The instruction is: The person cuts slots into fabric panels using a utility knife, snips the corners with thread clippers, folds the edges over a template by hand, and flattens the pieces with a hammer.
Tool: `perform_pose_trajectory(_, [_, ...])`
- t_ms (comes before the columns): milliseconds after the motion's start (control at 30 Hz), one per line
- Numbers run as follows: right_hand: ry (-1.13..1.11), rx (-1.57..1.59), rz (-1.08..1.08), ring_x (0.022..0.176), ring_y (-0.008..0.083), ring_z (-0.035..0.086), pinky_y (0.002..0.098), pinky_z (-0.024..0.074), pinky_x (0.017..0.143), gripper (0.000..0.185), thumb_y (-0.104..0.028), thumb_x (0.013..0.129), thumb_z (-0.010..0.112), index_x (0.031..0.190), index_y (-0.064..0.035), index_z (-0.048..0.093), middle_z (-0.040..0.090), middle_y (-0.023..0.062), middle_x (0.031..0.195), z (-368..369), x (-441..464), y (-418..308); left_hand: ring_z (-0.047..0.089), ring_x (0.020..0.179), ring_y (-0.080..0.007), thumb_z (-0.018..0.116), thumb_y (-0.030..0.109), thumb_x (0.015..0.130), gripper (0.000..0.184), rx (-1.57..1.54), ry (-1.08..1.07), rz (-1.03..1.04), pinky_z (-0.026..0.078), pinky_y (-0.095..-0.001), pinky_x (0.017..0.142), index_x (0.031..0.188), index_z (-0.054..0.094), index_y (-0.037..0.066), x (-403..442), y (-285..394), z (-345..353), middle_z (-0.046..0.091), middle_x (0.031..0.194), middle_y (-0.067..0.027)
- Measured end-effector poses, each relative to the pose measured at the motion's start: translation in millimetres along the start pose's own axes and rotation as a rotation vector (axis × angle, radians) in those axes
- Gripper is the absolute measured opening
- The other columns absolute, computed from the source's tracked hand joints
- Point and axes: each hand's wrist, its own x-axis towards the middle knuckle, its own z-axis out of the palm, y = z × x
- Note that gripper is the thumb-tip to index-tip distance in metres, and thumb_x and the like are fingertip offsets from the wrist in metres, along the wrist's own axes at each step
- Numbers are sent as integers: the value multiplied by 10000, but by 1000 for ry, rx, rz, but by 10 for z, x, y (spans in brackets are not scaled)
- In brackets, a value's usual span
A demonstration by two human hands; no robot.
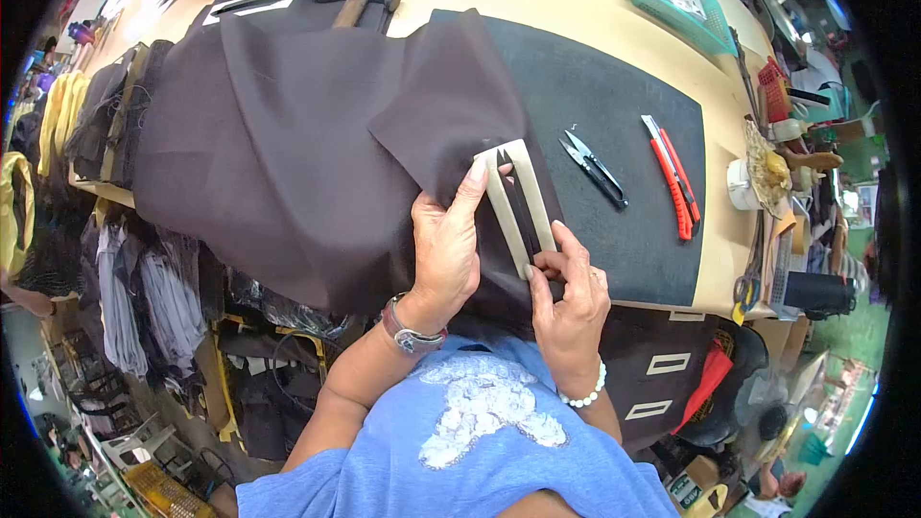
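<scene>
A large piece of dark brown fabric (288,134) is spread over the table, with a cream rectangular frame-like strip (542,197) around a slit near its right end. My left hand (449,245) grips the fabric at the frame's upper left corner, thumb on top. My right hand (573,297) pinches the lower end of the frame between thumb and fingers. To the right, small black thread snips (595,170) and a red utility knife (675,177) lie on a dark cutting mat (614,259).
A hammer (353,8) rests on folded dark cloth at the back. A teal basket (686,5) stands at the back right, a white cup (741,184) by the right edge. Dark cloth pieces with cream frames (669,363) hang below the table's front edge.
</scene>
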Motion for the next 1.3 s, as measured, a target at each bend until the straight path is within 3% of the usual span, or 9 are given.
perform_pose_trajectory(133, [158, -26, -118, 738, 202, 631, 339, 426, 742, 492, 22, 715, 694, 1181, 6, 539, 665, 58, 792, 149, -98, 138, 570, 1044, -153, 581, 22, 889, 334, 152, 2, 258, 444, -297, 922, 1215, 509, -1, 24, 64, -25, 585, 1194, -129])
perform_pose_trajectory(233, [249, -30, -171, 741, 204, 626, 339, 425, 759, 490, 12, 715, 705, 1177, 13, 541, 669, 52, 789, 239, -148, 187, 469, 1187, -263, 652, 16, 813, 517, 758, 147, 746, 375, -391, 994, 1284, 441, -14, 28, 281, -99, 495, 1284, -163])
perform_pose_trajectory(333, [291, -99, -188, 745, 204, 625, 344, 426, 761, 477, 6, 721, 706, 1170, 22, 545, 672, 48, 789, 237, -128, 175, 440, 1229, -315, 670, 54, 706, 497, 1315, -376, 1205, 361, -445, 998, 1190, 560, 40, 97, 593, -134, 494, 1291, -166])
perform_pose_trajectory(433, [240, -82, -128, 754, 200, 625, 344, 428, 761, 478, 2, 720, 710, 1169, 30, 549, 671, 50, 785, 197, -101, 119, 474, 1212, -270, 670, 66, 694, 408, 1474, -1099, 985, 357, -437, 1019, 1099, 625, 80, 201, 612, 30, 580, 1200, -80])
perform_pose_trajectory(567, [222, -128, -153, 725, 195, 633, 341, 440, 734, 482, 6, 715, 712, 1170, 31, 554, 666, 40, 767, 183, -58, 82, 549, 995, -221, 639, 103, 719, 131, 1604, -1582, 669, 353, -418, 959, 843, 649, 61, 570, 490, 143, 616, 898, -39])
perform_pose_trajectory(800, [225, -250, -276, 781, 195, 651, 366, 457, 778, 397, 1, 732, 710, 1109, 18, 586, 667, 57, 803, 223, -117, 101, 528, 878, -191, 677, 208, 745, 105, 1367, -1715, 383, 353, -380, 920, 785, 695, 113, 931, 451, 145, 577, 809, -5])
perform_pose_trajectory(1067, [46, 77, -257, 859, 244, 628, 399, 454, 802, 347, -87, 741, 722, 1057, 6, 613, 641, 102, 885, -7, -232, 299, 523, 863, -178, 676, 218, 766, 108, 1285, -1595, 490, 342, -359, 923, 784, 708, 117, 1049, 466, 3, 567, 801, -3])
perform_pose_trajectory(1167, [38, -58, -93, 866, 251, 591, 372, 440, 774, 339, -87, 729, 724, 1043, -1, 632, 601, 108, 930, -20, -112, 171, 522, 855, -178, 677, 213, 767, 102, 1263, -1592, 486, 338, -359, 929, 779, 703, 114, 1056, 455, -9, 565, 798, -4])
perform_pose_trajectory(1300, [-25, -247, -260, 962, 292, 541, 385, 406, 810, 348, -166, 725, 724, 1045, -43, 665, 560, 121, 1005, 12, -119, 153, 519, 849, -181, 678, 202, 766, 98, 1223, -1601, 512, 339, -360, 925, 780, 693, 105, 1081, 437, -32, 557, 793, -5])
